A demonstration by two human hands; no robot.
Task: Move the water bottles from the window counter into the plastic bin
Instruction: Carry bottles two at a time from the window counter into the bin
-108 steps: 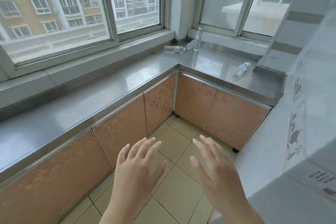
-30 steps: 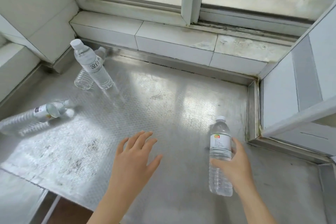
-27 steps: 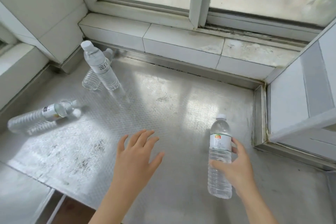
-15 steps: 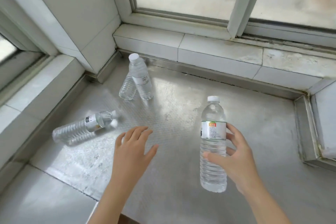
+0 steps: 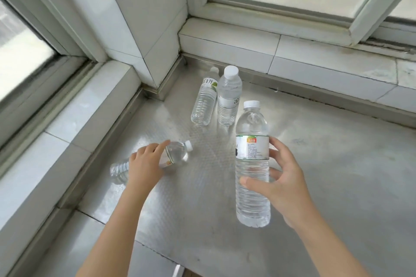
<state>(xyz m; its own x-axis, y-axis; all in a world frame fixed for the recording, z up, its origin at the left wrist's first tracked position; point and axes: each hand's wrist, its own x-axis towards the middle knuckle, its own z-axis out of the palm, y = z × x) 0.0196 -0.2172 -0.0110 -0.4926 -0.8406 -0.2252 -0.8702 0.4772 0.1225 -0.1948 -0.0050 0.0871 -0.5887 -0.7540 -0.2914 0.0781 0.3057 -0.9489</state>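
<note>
My right hand [image 5: 283, 184] grips a clear water bottle [image 5: 252, 126] with a white cap and a green-and-red label, holding it upright above the steel window counter [image 5: 342, 177]. My left hand [image 5: 144, 164] lies over the middle of a second bottle [image 5: 177, 153], which rests on its side with its cap pointing right. The fingers curl over that bottle. Further back, a third bottle [image 5: 228, 96] stands upright, and another one [image 5: 204, 101] lies beside it near the corner. No plastic bin is in view.
A white tiled ledge [image 5: 326, 65] and window frames border the counter at the back and on the left [image 5: 67, 123]. A tiled pillar [image 5: 144, 18] fills the corner. The counter's front edge [image 5: 177, 270] shows at the bottom.
My left hand has moved forward and left from open air onto the bottle lying on its side. The view has shifted left, and my right hand still holds its bottle upright.
</note>
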